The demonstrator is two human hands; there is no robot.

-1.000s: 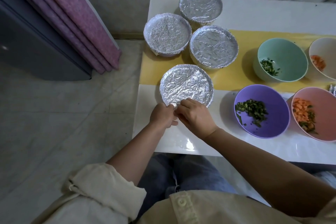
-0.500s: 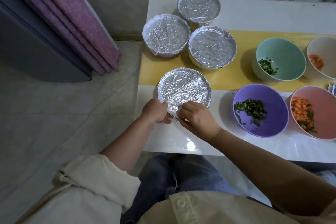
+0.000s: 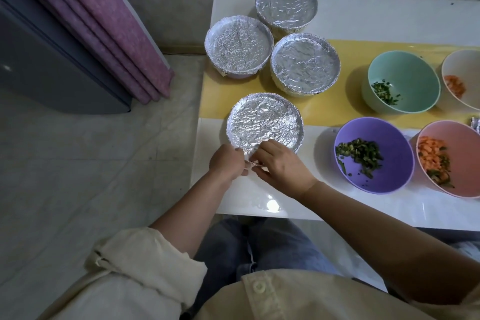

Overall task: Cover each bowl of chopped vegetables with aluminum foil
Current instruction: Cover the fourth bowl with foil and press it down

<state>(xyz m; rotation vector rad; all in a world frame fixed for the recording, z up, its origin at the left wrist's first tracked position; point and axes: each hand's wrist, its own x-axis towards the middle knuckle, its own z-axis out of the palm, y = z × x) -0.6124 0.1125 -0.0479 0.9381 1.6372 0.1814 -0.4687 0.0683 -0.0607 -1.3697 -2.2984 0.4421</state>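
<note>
Where the fingertips (image 3: 261,149) of both hands meet, they seem to pinch the crinkled foil edge at the near rim of the foil-covered bowl (image 3: 265,122), mid-frame, though the hold is partly hidden. The left hand (image 3: 225,162) and right hand (image 3: 284,167) touch there. The bowl sits near the table (image 3: 233,202)'s left edge, with bare white tabletop below it, three more covered bowls (image 3: 305,65) above and the open purple bowl (image 3: 374,154) well right.

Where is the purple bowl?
In the head view the purple bowl sits on the white table, right of the nearest foil-covered bowl and just left of the pink bowl.
</note>
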